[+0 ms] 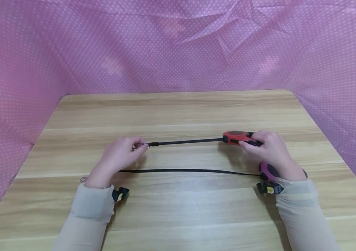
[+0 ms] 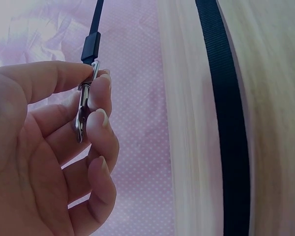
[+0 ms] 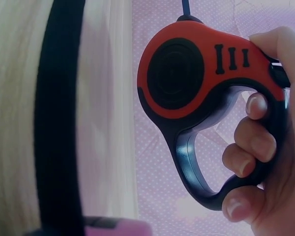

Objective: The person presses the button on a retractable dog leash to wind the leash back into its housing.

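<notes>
My right hand [image 1: 269, 148] grips the handle of a red and black retractable dog leash [image 3: 162, 46], fingers curled through its loop. From its nose a black strap [image 1: 190, 141] runs taut to the left. At that strap's end, my left hand [image 1: 120, 153] pinches the metal snap hook [image 2: 83, 105] between thumb and index finger, with the other fingers loosely curled. Nearer to me lies a second retractable leash, purple and black [image 1: 266, 170], partly hidden under my right wrist. Its black strap [image 1: 178, 170] stretches left across the table and passes under my left hand.
Both leashes are over a light wood-grain table [image 1: 178, 216]. Pink dotted cloth [image 1: 171, 52] hangs behind the table and along its sides. A small metal ring [image 1: 83, 179] shows beside my left wrist. Dark camera mounts [image 1: 121, 194] sit on both wrists.
</notes>
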Demonstrator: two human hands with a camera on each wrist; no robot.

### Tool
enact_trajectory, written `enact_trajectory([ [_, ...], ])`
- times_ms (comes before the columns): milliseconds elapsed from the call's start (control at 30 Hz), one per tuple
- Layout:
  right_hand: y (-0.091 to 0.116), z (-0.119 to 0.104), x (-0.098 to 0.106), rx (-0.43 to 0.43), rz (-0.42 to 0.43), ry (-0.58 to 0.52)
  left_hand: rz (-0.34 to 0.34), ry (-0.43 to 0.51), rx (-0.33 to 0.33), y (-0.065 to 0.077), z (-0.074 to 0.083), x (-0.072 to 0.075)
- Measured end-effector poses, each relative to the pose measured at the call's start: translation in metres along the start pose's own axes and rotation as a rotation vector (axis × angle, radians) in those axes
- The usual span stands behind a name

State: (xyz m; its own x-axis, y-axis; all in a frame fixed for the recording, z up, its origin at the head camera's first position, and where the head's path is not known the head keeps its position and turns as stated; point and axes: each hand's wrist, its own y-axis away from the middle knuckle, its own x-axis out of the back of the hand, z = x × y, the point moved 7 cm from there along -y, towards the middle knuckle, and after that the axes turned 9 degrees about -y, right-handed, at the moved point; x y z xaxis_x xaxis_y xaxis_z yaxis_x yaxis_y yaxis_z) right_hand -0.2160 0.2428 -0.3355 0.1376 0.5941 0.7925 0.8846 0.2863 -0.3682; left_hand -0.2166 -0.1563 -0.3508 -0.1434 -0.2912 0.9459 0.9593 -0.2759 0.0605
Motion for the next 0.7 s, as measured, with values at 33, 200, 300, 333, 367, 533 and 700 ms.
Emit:
enact_trajectory([
  [33,-0.0001,-0.0003,0.0001,0.003,0.002,-0.001,0.001,-0.001,0.0,-0.0001,0.0003,0.0002],
  [200,0.0001,-0.0014,0.0004,0.024,0.011,0.002,0.003,-0.02,-0.006,-0.001,0.0026,0.0002],
  [300,0.0007,-0.0012,0.0004,0.031,0.012,0.003,0.004,-0.026,-0.011,-0.0017,0.0041,0.0002],
  [333,0.0008,-0.0011,0.0005,0.032,0.012,0.004,0.002,-0.024,-0.009,-0.0019,0.0042,0.0002],
  [367,0.0009,-0.0011,0.0005,0.034,0.013,0.004,0.002,-0.022,-0.009,-0.002,0.0044,0.0005],
  [533,-0.0001,-0.0007,0.0007,0.028,0.007,0.001,0.0,-0.01,-0.012,-0.002,0.0044,0.0012],
  [700,-0.0017,-0.0012,0.0005,0.026,-0.002,0.001,0.001,-0.002,-0.014,-0.001,0.0036,0.0009],
])
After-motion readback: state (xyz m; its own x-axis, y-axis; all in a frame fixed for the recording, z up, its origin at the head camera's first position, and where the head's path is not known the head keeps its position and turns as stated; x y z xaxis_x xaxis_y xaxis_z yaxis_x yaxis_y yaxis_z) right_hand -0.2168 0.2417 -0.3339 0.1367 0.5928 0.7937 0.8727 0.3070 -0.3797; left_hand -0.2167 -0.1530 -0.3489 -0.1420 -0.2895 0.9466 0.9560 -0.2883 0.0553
